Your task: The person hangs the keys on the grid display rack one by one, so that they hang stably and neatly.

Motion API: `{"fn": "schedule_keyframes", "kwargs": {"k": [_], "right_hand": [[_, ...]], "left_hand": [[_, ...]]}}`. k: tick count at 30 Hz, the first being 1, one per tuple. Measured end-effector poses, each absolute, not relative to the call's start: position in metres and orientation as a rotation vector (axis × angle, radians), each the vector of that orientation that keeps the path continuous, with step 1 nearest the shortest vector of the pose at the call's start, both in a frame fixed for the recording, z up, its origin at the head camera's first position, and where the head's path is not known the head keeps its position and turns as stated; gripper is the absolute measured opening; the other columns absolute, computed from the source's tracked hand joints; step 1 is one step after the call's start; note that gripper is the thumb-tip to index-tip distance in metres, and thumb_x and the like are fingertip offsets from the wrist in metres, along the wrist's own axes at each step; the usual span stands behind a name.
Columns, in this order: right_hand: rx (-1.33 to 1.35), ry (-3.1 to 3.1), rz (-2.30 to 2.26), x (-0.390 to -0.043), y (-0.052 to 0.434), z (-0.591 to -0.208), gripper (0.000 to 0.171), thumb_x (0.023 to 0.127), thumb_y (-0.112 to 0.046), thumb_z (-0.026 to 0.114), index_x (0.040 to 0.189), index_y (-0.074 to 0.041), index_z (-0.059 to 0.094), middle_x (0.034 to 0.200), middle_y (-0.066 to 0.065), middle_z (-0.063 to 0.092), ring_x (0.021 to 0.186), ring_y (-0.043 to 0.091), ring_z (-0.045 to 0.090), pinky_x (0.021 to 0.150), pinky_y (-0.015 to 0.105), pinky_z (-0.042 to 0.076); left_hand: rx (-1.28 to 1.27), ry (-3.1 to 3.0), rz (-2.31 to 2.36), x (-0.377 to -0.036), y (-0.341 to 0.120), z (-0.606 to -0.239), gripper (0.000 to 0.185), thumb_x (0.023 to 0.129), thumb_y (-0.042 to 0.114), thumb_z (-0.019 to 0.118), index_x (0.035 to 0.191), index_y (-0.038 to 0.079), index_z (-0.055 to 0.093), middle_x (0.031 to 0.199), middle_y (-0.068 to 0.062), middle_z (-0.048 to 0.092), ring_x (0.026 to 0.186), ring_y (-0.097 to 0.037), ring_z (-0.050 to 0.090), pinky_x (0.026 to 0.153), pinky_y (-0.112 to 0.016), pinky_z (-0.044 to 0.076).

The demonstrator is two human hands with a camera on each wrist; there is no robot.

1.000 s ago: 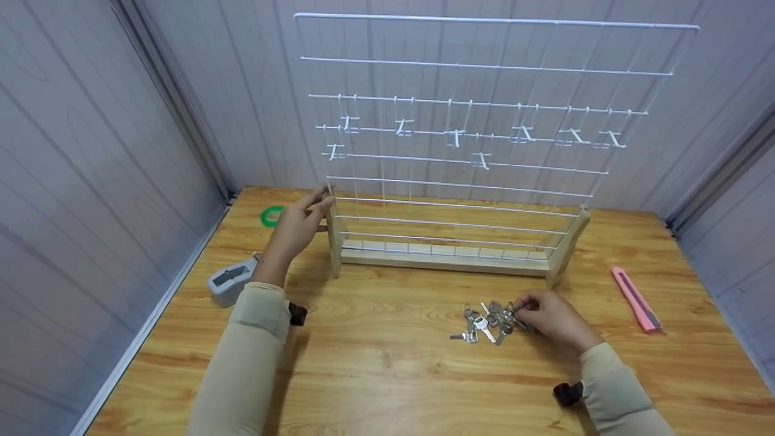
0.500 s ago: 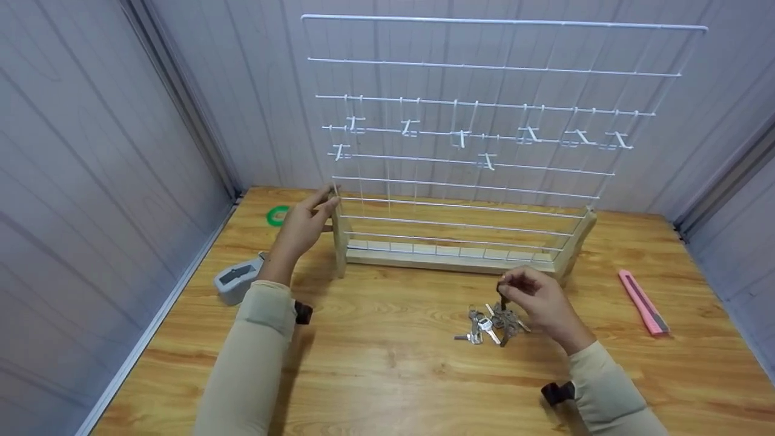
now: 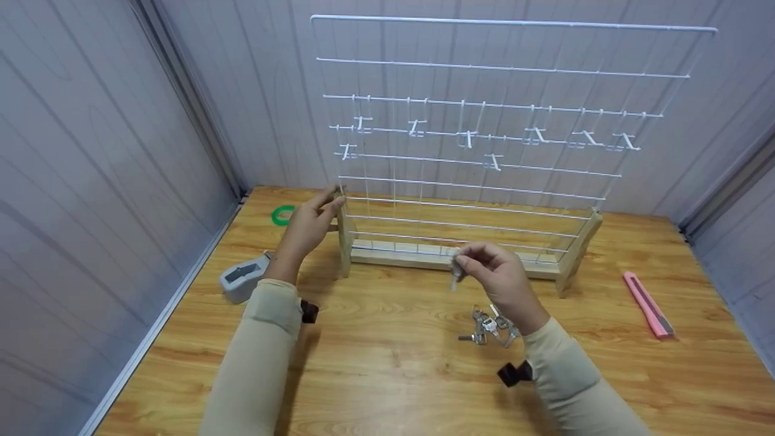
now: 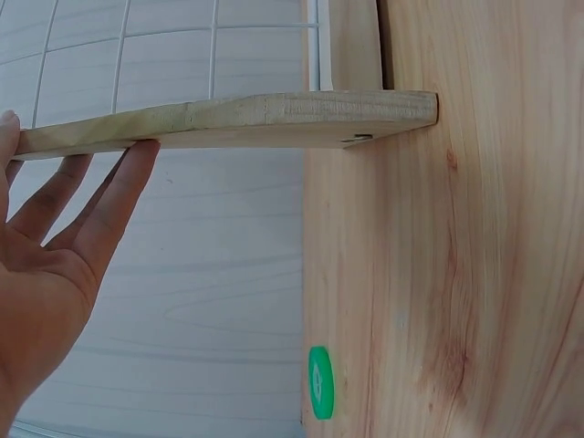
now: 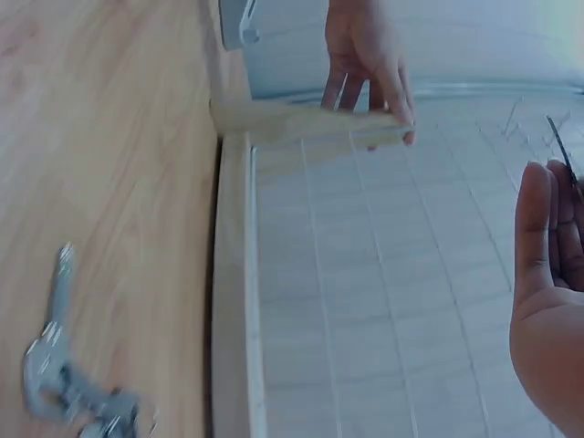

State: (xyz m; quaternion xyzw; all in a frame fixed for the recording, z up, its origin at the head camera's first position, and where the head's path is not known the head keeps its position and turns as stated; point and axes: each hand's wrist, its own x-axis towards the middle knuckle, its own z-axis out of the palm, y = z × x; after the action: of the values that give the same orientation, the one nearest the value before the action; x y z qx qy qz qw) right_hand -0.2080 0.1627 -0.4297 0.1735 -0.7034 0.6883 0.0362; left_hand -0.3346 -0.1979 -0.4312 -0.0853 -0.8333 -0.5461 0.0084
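Note:
A white wire grid [image 3: 484, 109] with several small hooks [image 3: 466, 138] stands in a wooden base [image 3: 399, 257] at the back of the table. My left hand [image 3: 321, 209] rests with straight fingers against the base's left post [image 3: 345, 242]; the left wrist view shows the fingertips [image 4: 137, 160] touching that post [image 4: 228, 123]. My right hand [image 3: 466, 260] is raised in front of the base and pinches a single key [image 3: 454, 277] that hangs down. A pile of several keys [image 3: 490, 327] lies on the table below the right wrist, also seen as keys [image 5: 64, 374] in the right wrist view.
A pink utility knife [image 3: 648, 303] lies at the right. A green tape ring [image 3: 281, 215] lies behind the left hand, and a grey device [image 3: 242, 278] sits by the left edge. Grey panel walls close in the wooden table [image 3: 387, 375] on three sides.
My right hand has picked one key out of the pile and lifted it up and to the left, toward the rack. The left hand has stayed on the post.

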Motion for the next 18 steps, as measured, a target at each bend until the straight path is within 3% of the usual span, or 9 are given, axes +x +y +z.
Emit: {"fn": "schedule_keyframes", "kwargs": {"k": [7, 12, 18], "right_hand": [[0.707, -2.175, 2.045, -0.229, 0.115, -0.402, 0.019, 0.106, -0.005, 0.064, 0.119, 0.009, 0.068, 0.099, 0.001, 0.073, 0.089, 0.013, 0.071, 0.08, 0.027, 0.068], [0.848, -2.116, 2.021, -0.245, 0.084, -0.378, 0.017, 0.108, -0.006, 0.062, 0.119, 0.005, 0.068, 0.095, 0.006, 0.071, 0.081, 0.016, 0.069, 0.075, 0.029, 0.067], [0.824, -2.13, 2.007, -0.258, 0.051, -0.353, 0.019, 0.108, -0.009, 0.063, 0.121, 0.003, 0.07, 0.094, 0.007, 0.07, 0.074, 0.015, 0.07, 0.065, 0.028, 0.067]], "left_hand": [[-0.254, -2.578, -1.711, -0.336, -0.197, -0.433, 0.064, 0.11, 0.05, 0.056, 0.166, 0.023, 0.042, 0.165, -0.016, 0.051, 0.146, -0.041, 0.058, 0.104, -0.05, 0.065], [-0.232, -2.584, -1.725, -0.336, -0.196, -0.433, 0.062, 0.11, 0.047, 0.056, 0.166, 0.024, 0.042, 0.165, -0.014, 0.05, 0.145, -0.038, 0.059, 0.104, -0.048, 0.065], [-0.223, -2.586, -1.718, -0.336, -0.196, -0.435, 0.06, 0.11, 0.048, 0.057, 0.165, 0.028, 0.044, 0.164, -0.012, 0.053, 0.144, -0.036, 0.06, 0.104, -0.047, 0.066]]}}
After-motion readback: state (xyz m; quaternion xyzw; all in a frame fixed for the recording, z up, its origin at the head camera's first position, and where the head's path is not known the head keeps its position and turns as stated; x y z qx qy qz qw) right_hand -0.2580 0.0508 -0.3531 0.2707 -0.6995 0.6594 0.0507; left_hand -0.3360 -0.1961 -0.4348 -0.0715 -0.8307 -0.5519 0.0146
